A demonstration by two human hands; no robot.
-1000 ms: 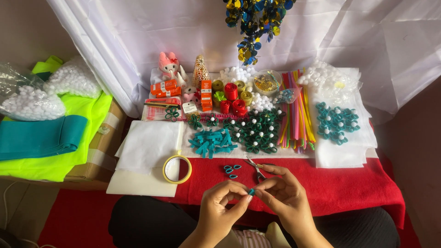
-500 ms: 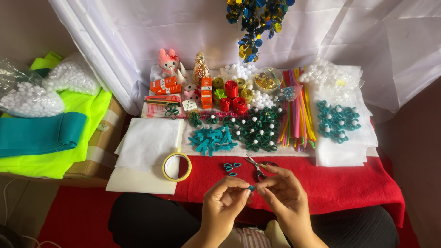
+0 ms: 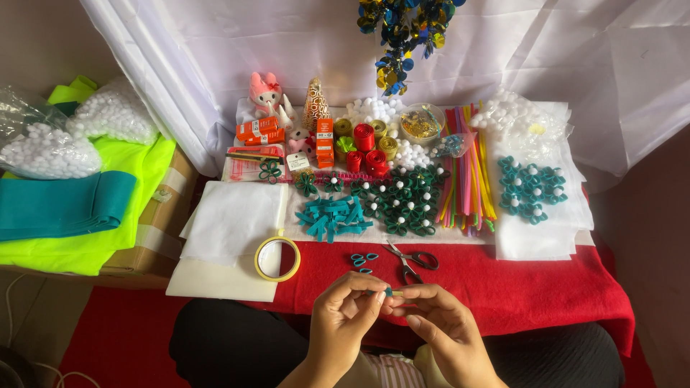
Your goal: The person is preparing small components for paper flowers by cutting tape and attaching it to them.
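I'm looking straight down at both hands, low in the frame, above the front edge of the red cloth (image 3: 546, 287). My left hand (image 3: 345, 316) is curled in, thumb and forefinger pinched narrow on a small teal felt piece (image 3: 388, 292). My right hand (image 3: 442, 327) meets it fingertip to fingertip and pinches the same piece from the other side. So the piece sits right between the 2 hands, clear of the cloth.

Just above the hands, scissors (image 3: 411, 260) lie on the red cloth, blades shut, black handles to the right. Beside them, to the left, a few small teal loops (image 3: 363, 259) lie flat. Further left, a yellow tape roll (image 3: 277, 259) rests on a stack of white sheets (image 3: 230, 223).

Behind those, a heap of teal felt strips (image 3: 334, 218) sits next to a cluster of dark green flowers with white bead centres (image 3: 402, 201). Bright pipe cleaners (image 3: 467, 179) run in a bundle just right of the flowers, and teal flowers (image 3: 532, 190) lie well off to the right.
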